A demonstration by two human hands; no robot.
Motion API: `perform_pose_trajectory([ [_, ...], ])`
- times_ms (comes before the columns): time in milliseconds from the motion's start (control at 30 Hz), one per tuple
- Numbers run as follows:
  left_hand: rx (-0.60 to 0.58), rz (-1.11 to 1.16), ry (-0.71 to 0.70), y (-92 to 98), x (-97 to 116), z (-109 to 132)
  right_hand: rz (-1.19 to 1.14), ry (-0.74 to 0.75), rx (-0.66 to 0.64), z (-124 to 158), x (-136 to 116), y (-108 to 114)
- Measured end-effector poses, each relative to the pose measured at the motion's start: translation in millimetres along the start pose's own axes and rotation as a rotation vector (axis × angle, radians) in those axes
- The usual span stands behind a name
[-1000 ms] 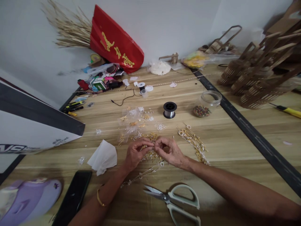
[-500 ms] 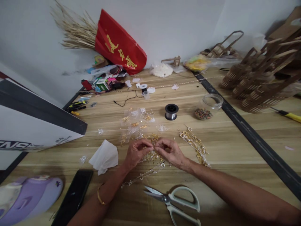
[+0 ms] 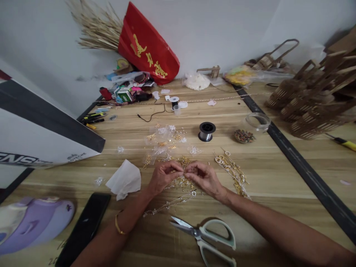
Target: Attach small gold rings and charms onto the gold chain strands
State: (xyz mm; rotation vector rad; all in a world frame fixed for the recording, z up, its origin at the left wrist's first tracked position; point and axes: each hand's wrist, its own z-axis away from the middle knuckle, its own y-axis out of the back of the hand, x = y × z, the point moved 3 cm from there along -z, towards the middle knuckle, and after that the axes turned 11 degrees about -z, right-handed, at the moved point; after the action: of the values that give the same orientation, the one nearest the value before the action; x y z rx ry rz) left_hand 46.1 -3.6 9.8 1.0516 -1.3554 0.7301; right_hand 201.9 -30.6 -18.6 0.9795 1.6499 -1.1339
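In the head view, the whole scene sits a little further right in the frame than half a second ago, so the red bag (image 3: pixel 148 52) now stands nearer the top centre. The hands keep their place over the pile of gold findings (image 3: pixel 180 182), just below the middle of the frame. The left hand (image 3: pixel 164 177) comes in from the lower left with a gold bangle (image 3: pixel 118 225) on its wrist. Its knuckles are arched and the thumb and forefinger are drawn to a narrow grip. The right hand (image 3: pixel 204 178) reaches in from the lower right, palm turned down, its grip pinched just as tight. The two grips meet tip to tip on a small gold piece (image 3: pixel 184 171), too tiny to make out, held just above the pile. A thin chain (image 3: pixel 172 203) lies on the worktop (image 3: pixel 278 178) below the hands, with the scissors (image 3: pixel 205 237) under it at the lower centre. A white tissue (image 3: pixel 124 180) lies left of the left hand and a black phone (image 3: pixel 85 228) at the lower left. A heap of gold chains (image 3: pixel 232 171) lies right of the right hand. The wire spool (image 3: pixel 206 131) stands above centre.
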Motion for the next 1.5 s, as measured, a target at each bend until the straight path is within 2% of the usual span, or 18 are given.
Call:
perform_pose_trajectory([
  [433, -0.026, -0.022, 0.049, 0.9, 0, 2, 0.062, 0.014, -0.012, 1, -4, -2],
  [700, -0.066, -0.005, 0.081, 2.0, -4, 2, 0.014, -0.049, -0.044, 3, -1, -3],
  [833, -0.073, -0.054, 0.054, 2.6, -1, 2, 0.006, -0.08, -0.04, 2, 0, -4],
  [1000, -0.088, -0.113, -0.014, 1.8, 4, 1, 0.118, -0.039, -0.104, 1, -4, -4],
  [1167, -0.105, -0.13, -0.043, 1.1, 2, 0, 0.349, 0.034, -0.1, 1, -15, -4],
  [1333, -0.102, -0.086, -0.021, 2.9, -5, 1, 0.355, -0.065, -0.109, -3, -24, -6],
  [1500, -0.101, -0.031, 0.023, 7.3, -8, -1, 0.335, -0.158, -0.198, -8, -28, -9],
])
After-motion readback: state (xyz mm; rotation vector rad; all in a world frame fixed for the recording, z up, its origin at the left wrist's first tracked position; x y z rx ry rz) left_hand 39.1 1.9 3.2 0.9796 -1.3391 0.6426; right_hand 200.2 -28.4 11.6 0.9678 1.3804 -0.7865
